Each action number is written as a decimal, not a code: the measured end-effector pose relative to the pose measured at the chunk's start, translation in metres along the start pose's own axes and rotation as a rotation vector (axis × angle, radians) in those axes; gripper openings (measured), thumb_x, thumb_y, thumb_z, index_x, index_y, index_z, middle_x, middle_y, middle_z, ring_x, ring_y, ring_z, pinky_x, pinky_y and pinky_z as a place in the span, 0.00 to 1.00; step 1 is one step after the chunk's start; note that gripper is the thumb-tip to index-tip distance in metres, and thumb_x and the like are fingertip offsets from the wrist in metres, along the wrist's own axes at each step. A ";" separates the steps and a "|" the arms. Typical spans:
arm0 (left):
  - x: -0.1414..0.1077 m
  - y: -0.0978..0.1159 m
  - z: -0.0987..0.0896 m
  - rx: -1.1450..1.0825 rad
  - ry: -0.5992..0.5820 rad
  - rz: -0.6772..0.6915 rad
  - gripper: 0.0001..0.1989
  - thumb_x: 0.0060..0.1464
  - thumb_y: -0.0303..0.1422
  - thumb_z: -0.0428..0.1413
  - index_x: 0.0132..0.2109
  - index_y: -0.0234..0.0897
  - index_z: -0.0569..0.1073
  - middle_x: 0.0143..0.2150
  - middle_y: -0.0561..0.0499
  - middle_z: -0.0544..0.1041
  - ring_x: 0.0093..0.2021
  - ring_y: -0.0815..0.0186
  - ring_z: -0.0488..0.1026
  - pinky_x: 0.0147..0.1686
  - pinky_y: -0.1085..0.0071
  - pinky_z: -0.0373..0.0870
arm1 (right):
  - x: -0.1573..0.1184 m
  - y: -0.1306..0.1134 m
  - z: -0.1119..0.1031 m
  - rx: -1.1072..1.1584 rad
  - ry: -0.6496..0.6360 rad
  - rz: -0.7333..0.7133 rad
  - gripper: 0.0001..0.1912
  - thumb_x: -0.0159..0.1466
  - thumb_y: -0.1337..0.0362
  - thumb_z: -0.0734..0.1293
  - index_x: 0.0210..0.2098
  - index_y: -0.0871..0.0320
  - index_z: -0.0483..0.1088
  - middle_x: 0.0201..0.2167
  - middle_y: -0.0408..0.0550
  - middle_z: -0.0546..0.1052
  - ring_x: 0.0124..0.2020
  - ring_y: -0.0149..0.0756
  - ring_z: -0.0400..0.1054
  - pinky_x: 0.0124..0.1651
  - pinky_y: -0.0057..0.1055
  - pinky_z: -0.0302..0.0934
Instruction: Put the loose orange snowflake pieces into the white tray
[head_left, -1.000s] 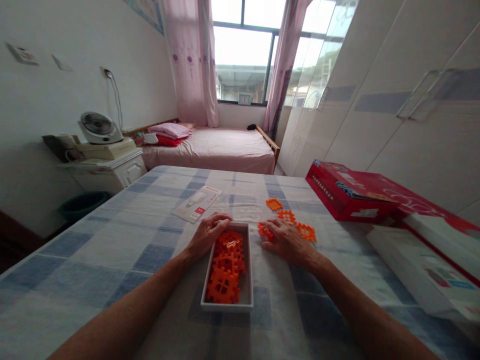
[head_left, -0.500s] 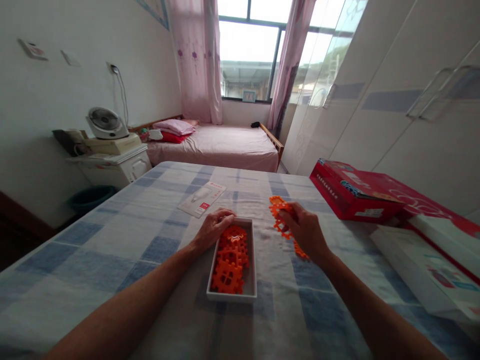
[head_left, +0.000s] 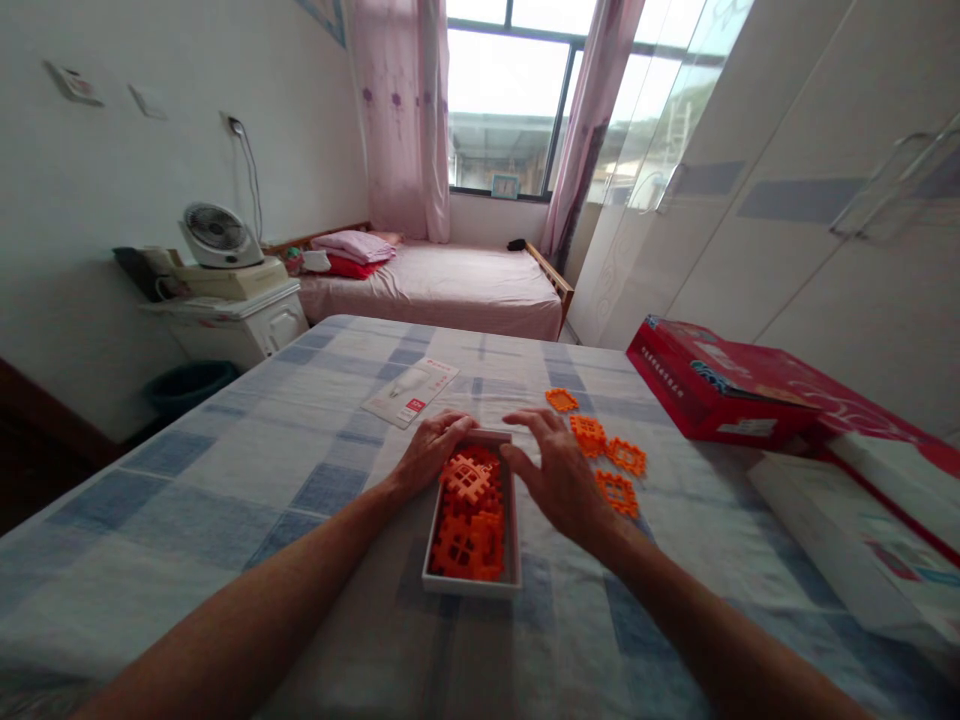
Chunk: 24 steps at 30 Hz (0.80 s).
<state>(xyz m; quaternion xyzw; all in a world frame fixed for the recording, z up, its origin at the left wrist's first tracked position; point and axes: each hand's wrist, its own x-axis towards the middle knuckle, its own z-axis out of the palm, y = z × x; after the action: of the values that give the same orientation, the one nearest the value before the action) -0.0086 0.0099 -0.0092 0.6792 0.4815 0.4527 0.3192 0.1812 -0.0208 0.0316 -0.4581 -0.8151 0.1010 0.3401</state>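
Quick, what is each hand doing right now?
Left hand: curled on the white tray's far corner.
Right hand: open, holding nothing, beside the tray.

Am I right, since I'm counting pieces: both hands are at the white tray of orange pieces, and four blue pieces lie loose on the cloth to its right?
Not quite. In the head view the four loose pieces are orange, not blue. The rest holds: the left hand and right hand are at the white tray of orange pieces.

On the checked-cloth bench [head_left: 225,470], the left hand [head_left: 431,452] grips the far left corner of a shallow white tray [head_left: 469,585] of orange plastic interlocking tiles [head_left: 469,510]; the right hand [head_left: 559,480], fingers spread, hovers beside its right rim
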 end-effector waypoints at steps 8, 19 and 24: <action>-0.001 -0.003 0.000 -0.026 -0.094 0.090 0.14 0.53 0.40 0.51 0.41 0.37 0.75 0.44 0.48 0.74 0.48 0.61 0.69 0.49 0.67 0.63 | -0.019 0.113 -0.056 -0.473 -0.172 0.397 0.30 0.58 0.49 0.61 0.55 0.58 0.62 0.56 0.57 0.65 0.57 0.52 0.57 0.51 0.51 0.54; -0.001 0.001 -0.002 0.054 -0.070 0.029 0.16 0.54 0.42 0.49 0.40 0.38 0.75 0.45 0.48 0.75 0.49 0.58 0.69 0.50 0.63 0.64 | -0.024 0.133 -0.054 -0.350 -0.046 0.396 0.24 0.57 0.58 0.62 0.50 0.64 0.68 0.45 0.57 0.71 0.46 0.41 0.66 0.49 0.35 0.58; 0.000 -0.003 0.000 0.061 -0.052 0.025 0.16 0.54 0.42 0.49 0.39 0.37 0.75 0.44 0.48 0.75 0.48 0.59 0.70 0.49 0.64 0.64 | -0.016 0.125 -0.037 -0.204 0.048 0.266 0.23 0.60 0.55 0.60 0.52 0.61 0.65 0.48 0.54 0.70 0.49 0.40 0.64 0.53 0.36 0.56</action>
<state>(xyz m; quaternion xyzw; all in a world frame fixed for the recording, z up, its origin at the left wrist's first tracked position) -0.0097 0.0109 -0.0118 0.7064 0.4779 0.4238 0.3049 0.2956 0.0305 -0.0072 -0.5965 -0.7448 0.0509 0.2948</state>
